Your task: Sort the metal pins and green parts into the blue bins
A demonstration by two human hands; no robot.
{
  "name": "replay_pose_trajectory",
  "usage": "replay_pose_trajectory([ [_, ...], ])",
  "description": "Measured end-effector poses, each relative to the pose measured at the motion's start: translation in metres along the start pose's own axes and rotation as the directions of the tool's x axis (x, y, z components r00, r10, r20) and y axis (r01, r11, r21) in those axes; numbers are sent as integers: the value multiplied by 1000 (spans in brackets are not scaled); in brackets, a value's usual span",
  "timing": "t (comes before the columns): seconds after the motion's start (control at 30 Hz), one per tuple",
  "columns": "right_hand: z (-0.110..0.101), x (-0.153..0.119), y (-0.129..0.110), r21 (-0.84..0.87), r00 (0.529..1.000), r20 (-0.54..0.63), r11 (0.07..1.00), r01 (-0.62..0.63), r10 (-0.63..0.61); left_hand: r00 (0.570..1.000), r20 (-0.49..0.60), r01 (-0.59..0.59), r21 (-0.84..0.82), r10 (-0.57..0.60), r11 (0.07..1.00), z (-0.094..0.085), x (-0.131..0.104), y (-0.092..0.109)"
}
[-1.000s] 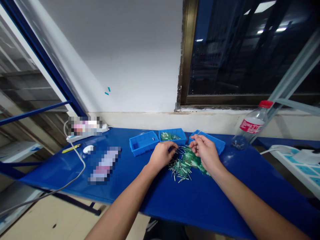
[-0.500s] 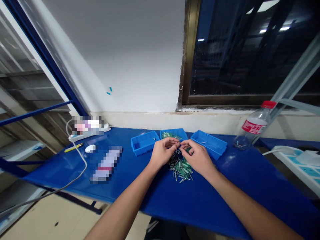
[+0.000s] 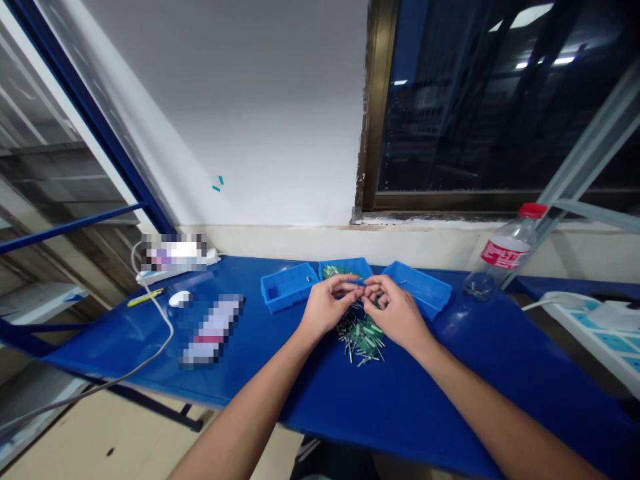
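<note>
My left hand [image 3: 327, 305] and my right hand [image 3: 393, 308] meet at the fingertips above a pile of small metal pins and green pieces [image 3: 364, 339] on the blue table. Both are closed in a pinch, and whatever lies between the fingers is too small to make out. Behind them stand three blue bins. Green pieces lie in the middle bin [image 3: 345, 265], which my fingers partly hide. The left bin [image 3: 289, 288] holds a tiny bit near its right end. A small pin shows inside the right bin [image 3: 425, 293].
A plastic bottle with a red cap [image 3: 503, 253] stands at the back right. On the left lie a white mouse-like object [image 3: 179, 299], a yellow cutter [image 3: 145, 297], a blurred-out flat item [image 3: 213, 331] and a cable [image 3: 163, 327]. Power strips sit at both sides.
My fingertips have shifted slightly against each other, the right fingers curling closer to the left ones. The pile and the bins look the same; the view has moved a little.
</note>
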State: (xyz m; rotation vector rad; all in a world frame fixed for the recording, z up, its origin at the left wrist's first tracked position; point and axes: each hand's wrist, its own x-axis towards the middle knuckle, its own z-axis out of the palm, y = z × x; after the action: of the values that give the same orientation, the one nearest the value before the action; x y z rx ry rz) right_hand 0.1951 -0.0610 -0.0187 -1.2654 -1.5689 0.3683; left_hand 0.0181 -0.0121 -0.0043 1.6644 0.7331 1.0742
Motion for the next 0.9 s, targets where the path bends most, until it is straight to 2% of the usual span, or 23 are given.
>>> replay_pose_trajectory([
  [0.17,-3,1,3,89,997,-26,993,-76,78,999,-14,-44,199,48,979,-2,-2,1],
  [0.3,-2,1,4,144,994,36,984,-108,104,996,35,-86,361,78,929,-2,-4,6],
  [0.4,0,1,6,156,992,50,980,-126,120,995,49,-95,397,82,913,-1,-5,8],
  [0.53,0,2,8,213,990,11,967,-142,143,995,58,-96,244,84,965,-1,-4,7],
  [0.67,-3,3,6,240,992,21,963,-123,121,998,-8,-58,25,58,998,-2,0,2],
  [0.8,-5,1,-3,133,990,111,986,-106,91,998,-63,-30,-133,22,991,-3,2,-1],
  [0.9,-5,-2,-9,43,987,158,999,-24,17,999,-49,-33,-178,25,984,-3,2,-2],
])
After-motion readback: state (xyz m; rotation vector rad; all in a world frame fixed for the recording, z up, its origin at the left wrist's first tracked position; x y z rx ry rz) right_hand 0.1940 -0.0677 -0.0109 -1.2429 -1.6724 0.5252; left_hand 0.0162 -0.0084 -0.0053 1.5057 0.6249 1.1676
